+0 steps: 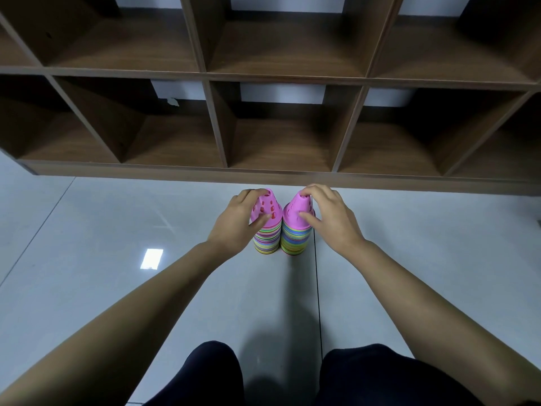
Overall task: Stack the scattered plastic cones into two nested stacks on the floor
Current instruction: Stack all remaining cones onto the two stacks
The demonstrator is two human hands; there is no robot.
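Your left hand [237,221] is gripping the left stack [265,243], your right hand [330,213] the right stack [294,243] (fingers curled round the pink tops). Nothing is lying scattered in view; you are likely finishing.

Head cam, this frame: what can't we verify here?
Cone count in the left stack and right stack: head view, rims too thin to count.
Outer side of each stack: head view, covered by the left hand and right hand.
Stray cones elsewhere: head view, floor cut off by frame edges, legs hide the near part.
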